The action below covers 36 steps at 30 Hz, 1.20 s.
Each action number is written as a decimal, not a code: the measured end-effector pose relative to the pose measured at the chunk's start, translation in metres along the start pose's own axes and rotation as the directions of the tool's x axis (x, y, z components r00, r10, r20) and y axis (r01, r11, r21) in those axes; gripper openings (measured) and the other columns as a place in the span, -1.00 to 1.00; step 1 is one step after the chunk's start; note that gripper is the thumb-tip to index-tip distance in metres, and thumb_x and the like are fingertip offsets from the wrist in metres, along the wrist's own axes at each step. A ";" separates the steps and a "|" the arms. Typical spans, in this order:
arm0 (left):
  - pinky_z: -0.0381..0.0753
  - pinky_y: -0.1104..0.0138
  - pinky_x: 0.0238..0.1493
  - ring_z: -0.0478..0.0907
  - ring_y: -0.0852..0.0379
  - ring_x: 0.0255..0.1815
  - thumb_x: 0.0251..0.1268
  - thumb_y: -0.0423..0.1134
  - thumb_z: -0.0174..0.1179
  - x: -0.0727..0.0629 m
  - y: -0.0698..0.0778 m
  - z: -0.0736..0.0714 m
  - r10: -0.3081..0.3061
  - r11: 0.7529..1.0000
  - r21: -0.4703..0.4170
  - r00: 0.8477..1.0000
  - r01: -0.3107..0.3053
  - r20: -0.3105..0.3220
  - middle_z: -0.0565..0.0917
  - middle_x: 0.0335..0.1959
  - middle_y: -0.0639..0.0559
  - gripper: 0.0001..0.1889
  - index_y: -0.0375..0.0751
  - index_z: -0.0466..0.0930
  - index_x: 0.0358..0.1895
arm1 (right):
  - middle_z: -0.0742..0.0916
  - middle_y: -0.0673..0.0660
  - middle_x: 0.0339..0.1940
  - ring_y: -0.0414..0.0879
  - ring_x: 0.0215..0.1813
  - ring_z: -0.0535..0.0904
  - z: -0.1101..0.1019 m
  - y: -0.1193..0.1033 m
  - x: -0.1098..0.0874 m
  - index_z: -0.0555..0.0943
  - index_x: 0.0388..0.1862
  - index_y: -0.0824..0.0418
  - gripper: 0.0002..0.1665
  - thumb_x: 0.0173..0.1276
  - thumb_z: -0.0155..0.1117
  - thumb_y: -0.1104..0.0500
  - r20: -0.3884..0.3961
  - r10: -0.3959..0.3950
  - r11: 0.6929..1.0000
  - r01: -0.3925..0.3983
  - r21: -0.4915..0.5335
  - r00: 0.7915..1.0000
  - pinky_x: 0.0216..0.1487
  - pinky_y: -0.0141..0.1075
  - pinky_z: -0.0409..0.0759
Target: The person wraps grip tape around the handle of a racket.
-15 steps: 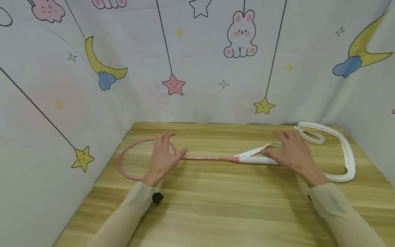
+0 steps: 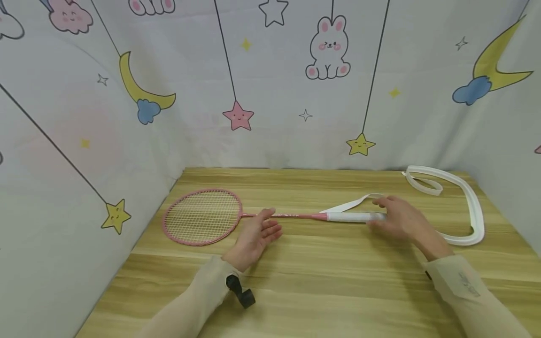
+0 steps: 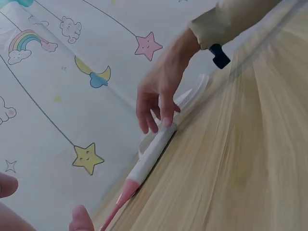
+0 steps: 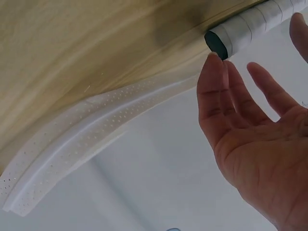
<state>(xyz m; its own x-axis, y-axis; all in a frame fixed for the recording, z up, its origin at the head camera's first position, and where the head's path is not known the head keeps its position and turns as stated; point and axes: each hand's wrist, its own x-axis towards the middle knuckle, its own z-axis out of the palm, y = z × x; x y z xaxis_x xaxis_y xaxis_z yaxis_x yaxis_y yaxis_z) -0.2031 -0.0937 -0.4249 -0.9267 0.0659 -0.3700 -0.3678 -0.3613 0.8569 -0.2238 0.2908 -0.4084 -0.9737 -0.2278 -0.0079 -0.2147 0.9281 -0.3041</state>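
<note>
One racket (image 2: 297,216), probably light, stiff; white handle (image 2: 348,217) seemed surest hold. Right hand (image 2: 400,218) at handle's end, left hand (image 2: 255,238) farther along, fingers relaxed, gripped nothing.

1. The left sleeve (image 2: 194,295) and the right sleeve (image 2: 475,312) are long. Both are a pale, creamy tan, like light sand.
2. The left sleeve looks smooth and plain, and its left cuff (image 2: 217,271) stops at the wrist.
3. The right sleeve has a small grey mark (image 2: 469,284) close to its edge. It is too tiny to read.
4. A little black gadget (image 2: 241,291) sits at the left wrist. It has two lumps with a thin bit between.
5. At the right wrist, a dark gadget (image 3: 220,57) looks like a small box.
6. The left hand (image 2: 255,237) and right hand (image 2: 403,220) are bare.
</note>
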 end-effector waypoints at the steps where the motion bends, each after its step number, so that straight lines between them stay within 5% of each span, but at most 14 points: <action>1: 0.81 0.28 0.15 0.65 0.00 0.05 0.61 -0.10 0.27 0.000 -0.003 0.004 -0.023 0.999 -0.026 1.000 0.023 0.009 0.51 0.25 -0.28 -0.40 -0.35 0.32 0.50 | 0.69 0.53 0.32 0.50 0.33 0.62 0.001 0.002 0.000 0.53 0.48 0.40 -0.09 0.38 0.57 -0.15 0.003 -0.009 1.000 0.009 0.008 1.000 0.29 0.38 0.61; 8: 0.68 0.13 0.48 0.61 -0.04 0.14 0.62 -0.13 0.26 -0.002 -0.020 0.033 -0.101 0.984 -0.140 0.993 0.109 0.065 0.41 0.39 -0.39 -0.22 -0.49 0.09 0.63 | 0.78 0.45 0.03 0.34 0.06 0.72 0.008 0.012 -0.001 0.61 0.29 0.50 -0.23 0.28 0.68 0.05 -0.013 -0.072 0.996 0.072 0.046 0.997 0.13 0.25 0.67; 15: 0.71 0.21 0.42 0.62 -0.02 0.18 0.62 -0.17 0.27 0.000 -0.027 0.055 -0.117 0.975 -0.183 0.990 0.129 0.076 0.44 0.36 -0.35 -0.46 -0.29 0.35 0.47 | 0.79 0.45 -0.03 0.36 0.05 0.73 0.011 0.017 0.003 0.66 0.20 0.49 -0.36 0.27 0.67 0.16 -0.028 -0.092 0.994 0.093 0.061 0.995 0.14 0.26 0.67; 21: 0.71 0.23 0.41 0.61 0.00 0.18 0.58 -0.23 0.31 0.003 -0.031 0.066 -0.140 0.962 -0.225 0.987 0.154 0.076 0.46 0.33 -0.32 -0.44 -0.29 0.28 0.45 | 0.80 0.32 -0.15 0.22 -0.06 0.72 0.014 0.021 0.004 0.74 -0.04 0.41 -0.67 0.30 0.61 0.26 -0.062 -0.123 0.990 0.127 0.067 0.990 0.04 0.18 0.67; 28: 0.73 0.22 0.41 0.67 0.03 0.10 0.54 -0.27 0.35 0.009 -0.042 0.084 -0.116 0.963 -0.243 0.993 0.118 0.025 0.50 0.27 -0.29 -0.52 -0.33 0.41 0.36 | 0.79 0.35 -0.10 0.18 -0.06 0.70 0.009 0.022 0.002 0.74 0.01 0.42 -0.69 0.38 0.53 0.26 -0.048 -0.104 0.990 0.108 0.092 0.993 0.01 0.15 0.66; 32: 0.61 0.15 0.55 0.63 -0.04 0.22 0.59 -0.23 0.32 0.013 -0.048 0.095 -0.102 0.957 -0.268 0.994 0.110 0.040 0.48 0.35 -0.35 -0.42 -0.41 0.34 0.47 | 0.80 0.31 -0.11 0.13 -0.07 0.69 0.001 0.018 -0.004 0.74 0.01 0.40 -0.71 0.40 0.52 0.25 -0.051 -0.106 0.989 0.111 0.099 0.993 -0.02 0.06 0.65; 36: 0.58 0.14 0.59 0.65 0.02 0.16 0.64 -0.21 0.29 0.017 -0.051 0.103 -0.085 0.951 -0.291 0.994 0.100 0.064 0.61 0.19 -0.23 -0.57 -0.40 0.48 0.35 | 0.78 0.27 -0.16 0.04 -0.13 0.67 -0.009 0.013 -0.009 0.74 0.01 0.40 -0.71 0.41 0.52 0.25 -0.065 -0.120 0.986 0.127 0.104 0.991 -0.10 -0.08 0.62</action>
<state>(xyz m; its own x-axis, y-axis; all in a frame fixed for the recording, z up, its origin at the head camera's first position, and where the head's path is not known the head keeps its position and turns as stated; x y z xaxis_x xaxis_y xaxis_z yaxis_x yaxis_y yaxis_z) -0.2079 0.0220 -0.4377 -0.8953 0.1554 -0.4175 -0.4198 -0.6080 0.6739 -0.2182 0.3071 -0.4040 -0.9436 -0.3184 0.0907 -0.3273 0.8562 -0.3998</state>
